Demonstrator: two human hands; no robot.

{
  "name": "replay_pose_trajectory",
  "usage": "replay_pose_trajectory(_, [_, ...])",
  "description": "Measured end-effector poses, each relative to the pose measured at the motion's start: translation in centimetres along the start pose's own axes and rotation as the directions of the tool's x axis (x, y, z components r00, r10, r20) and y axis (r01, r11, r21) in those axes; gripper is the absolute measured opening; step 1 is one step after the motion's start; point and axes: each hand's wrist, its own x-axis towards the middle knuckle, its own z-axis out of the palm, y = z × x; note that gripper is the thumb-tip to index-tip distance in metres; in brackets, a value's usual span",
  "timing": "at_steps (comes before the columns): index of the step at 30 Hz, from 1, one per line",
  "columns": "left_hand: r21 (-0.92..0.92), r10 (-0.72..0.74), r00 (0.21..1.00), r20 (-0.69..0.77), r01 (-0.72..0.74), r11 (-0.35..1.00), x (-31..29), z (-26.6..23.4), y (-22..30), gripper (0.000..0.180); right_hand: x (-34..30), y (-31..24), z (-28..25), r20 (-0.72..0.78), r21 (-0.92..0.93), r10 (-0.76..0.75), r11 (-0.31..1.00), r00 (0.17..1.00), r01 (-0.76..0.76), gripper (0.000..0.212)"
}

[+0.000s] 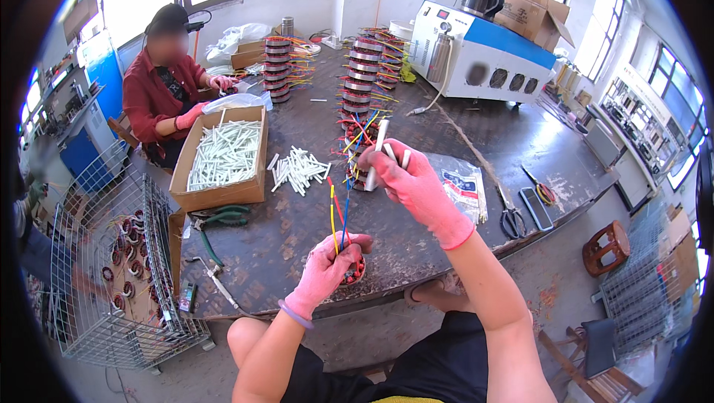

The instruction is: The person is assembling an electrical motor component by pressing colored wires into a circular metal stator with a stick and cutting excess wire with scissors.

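My left hand, in a pink glove, is closed around the lead wires of a small wound motor stator near the table's front edge. Yellow, red and blue wires rise above its fingers. My right hand, also gloved, is raised to the right of the wires, closed on a few white sleeving tubes that stick out between its fingers. Beyond it stands a tall stack of stators with coloured leads. A loose pile of white tubes lies on the table, left of the wires.
A cardboard box of tubes stands left, with green-handled pliers before it. Scissors, a phone and a plastic bag lie right. A co-worker sits far left. A blue-white machine stands behind.
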Motion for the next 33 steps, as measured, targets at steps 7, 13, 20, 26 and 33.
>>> replay_pose_trajectory(7, [-0.024,-0.042,0.999,0.017,0.043,0.999,-0.2,0.2,0.3,0.027,1.2,-2.6,0.2,0.017,-0.075,0.035,0.997,0.999,-0.033,0.027])
replay_pose_trajectory(13, [0.014,-0.021,1.0,0.022,0.021,1.0,-0.3,0.1,0.3,0.029,2.3,-2.1,0.6,0.005,-0.205,-0.012,0.979,1.0,0.013,0.027])
replay_pose_trajectory(20, [-0.014,-0.023,0.999,0.035,0.024,1.0,-0.4,0.1,0.2,0.03,2.6,-2.1,0.8,0.025,-0.288,-0.024,0.957,0.999,0.03,0.021])
replay_pose_trajectory(26, [-0.033,-0.047,0.999,0.018,0.047,0.998,-0.4,0.2,0.2,0.029,2.5,-2.2,0.8,0.035,-0.289,-0.001,0.957,0.999,0.011,0.032])
replay_pose_trajectory(33, [0.053,-0.037,0.999,0.021,0.036,0.998,-0.3,0.3,0.7,0.027,2.1,-3.4,1.3,0.041,-0.303,0.038,0.953,0.998,-0.024,0.033])
